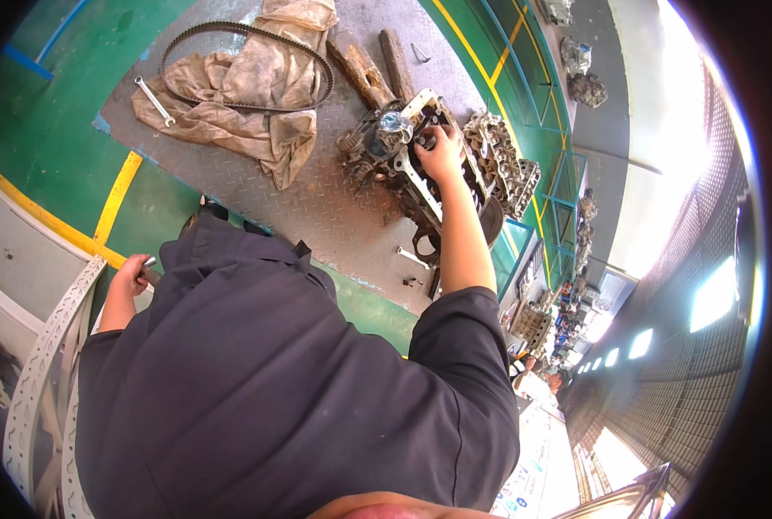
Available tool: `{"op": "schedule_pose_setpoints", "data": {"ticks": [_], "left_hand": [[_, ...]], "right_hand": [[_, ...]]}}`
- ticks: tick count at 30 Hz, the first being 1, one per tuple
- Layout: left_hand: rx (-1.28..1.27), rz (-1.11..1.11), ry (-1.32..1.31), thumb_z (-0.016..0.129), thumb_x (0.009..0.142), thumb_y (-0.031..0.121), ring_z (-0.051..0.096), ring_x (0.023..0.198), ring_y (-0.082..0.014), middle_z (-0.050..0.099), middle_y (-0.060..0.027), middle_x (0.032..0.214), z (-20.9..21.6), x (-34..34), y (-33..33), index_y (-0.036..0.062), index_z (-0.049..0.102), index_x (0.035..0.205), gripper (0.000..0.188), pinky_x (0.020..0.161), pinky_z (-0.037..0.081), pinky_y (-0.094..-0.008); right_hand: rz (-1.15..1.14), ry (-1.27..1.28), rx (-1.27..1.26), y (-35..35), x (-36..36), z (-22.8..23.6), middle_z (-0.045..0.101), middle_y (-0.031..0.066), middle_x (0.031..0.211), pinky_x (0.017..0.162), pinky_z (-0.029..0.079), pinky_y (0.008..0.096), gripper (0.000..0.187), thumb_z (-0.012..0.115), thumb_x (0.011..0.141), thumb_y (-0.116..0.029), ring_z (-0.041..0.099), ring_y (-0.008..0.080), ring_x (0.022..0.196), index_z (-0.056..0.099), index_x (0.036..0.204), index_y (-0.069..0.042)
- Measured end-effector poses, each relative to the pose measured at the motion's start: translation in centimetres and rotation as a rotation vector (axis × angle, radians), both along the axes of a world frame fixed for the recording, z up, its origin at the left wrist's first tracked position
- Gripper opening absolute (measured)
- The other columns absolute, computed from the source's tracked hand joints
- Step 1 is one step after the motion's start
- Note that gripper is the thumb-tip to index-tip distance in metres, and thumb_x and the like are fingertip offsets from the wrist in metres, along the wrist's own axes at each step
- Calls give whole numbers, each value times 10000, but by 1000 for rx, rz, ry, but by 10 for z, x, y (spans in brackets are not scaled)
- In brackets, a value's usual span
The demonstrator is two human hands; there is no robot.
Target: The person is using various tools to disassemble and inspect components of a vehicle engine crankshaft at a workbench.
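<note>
Engine block (416,183): one, grimy and open, on the right part of the metal-plated bench (343,229). Right hand (440,151): at the block's upper opening, fingers bent inward and set narrow; whether they grip a part cannot be told. Left hand (129,277): near left, off the bench and well apart from the block, closed round a shiny metal piece (149,261) of unclear kind. Ribbed casting (498,156): one, just right of the block. Timber pieces (362,71): two, weathered, beyond the block. Cloth (286,143): one, brown-stained, to the left, a toothed belt (230,27) across it and a wrench (155,101) along its left edge. Second wrench (414,258): one, by the block's near end. Risks, as judged: fingers could scrape or pinch on metal edges, should something inside turn; a loose part, if fumbled, could drop into a cavity; a hard push could rock the block, were its footing uneven
</note>
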State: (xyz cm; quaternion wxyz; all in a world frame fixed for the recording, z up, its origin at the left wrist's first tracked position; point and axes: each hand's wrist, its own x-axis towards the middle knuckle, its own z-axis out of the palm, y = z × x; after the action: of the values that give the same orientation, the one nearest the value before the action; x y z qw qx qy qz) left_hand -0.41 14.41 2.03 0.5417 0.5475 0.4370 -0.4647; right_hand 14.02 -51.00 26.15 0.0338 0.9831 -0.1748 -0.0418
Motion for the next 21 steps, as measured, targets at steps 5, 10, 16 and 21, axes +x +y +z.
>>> {"op": "schedule_pose_setpoints", "data": {"ticks": [5,10,16,21], "left_hand": [[34,97,287,594,878,346,284,402,-81,365,35,576,-45,7,6,173,451,716,277,351,233,-177],[25,136,275,584,878,332,282,383,-77,365,42,531,-49,4,7,165,454,673,294,336,227,-193],[-7,-386,-500,565,878,293,382,489,-76,454,37,622,59,13,-55,154,547,787,168,446,294,-210],[-255,-700,-606,571,871,255,394,514,-74,467,33,648,94,64,-152,131,548,835,131,467,304,-207]], "right_hand": [[99,35,-91,2,-2,0,501,48,1302,1047,266,521,229,704,763,-256,406,272,1263,676,981,-192],[78,13,-65,10,4,3,435,136,1370,1043,269,551,372,707,723,-267,370,355,1285,622,1073,-170],[197,79,-337,9,7,17,610,96,1024,862,422,510,211,689,709,-269,553,296,1041,720,865,-130],[-61,5,-156,4,-8,28,601,77,1059,918,417,495,305,711,679,-294,531,282,1075,703,934,-127]]}}
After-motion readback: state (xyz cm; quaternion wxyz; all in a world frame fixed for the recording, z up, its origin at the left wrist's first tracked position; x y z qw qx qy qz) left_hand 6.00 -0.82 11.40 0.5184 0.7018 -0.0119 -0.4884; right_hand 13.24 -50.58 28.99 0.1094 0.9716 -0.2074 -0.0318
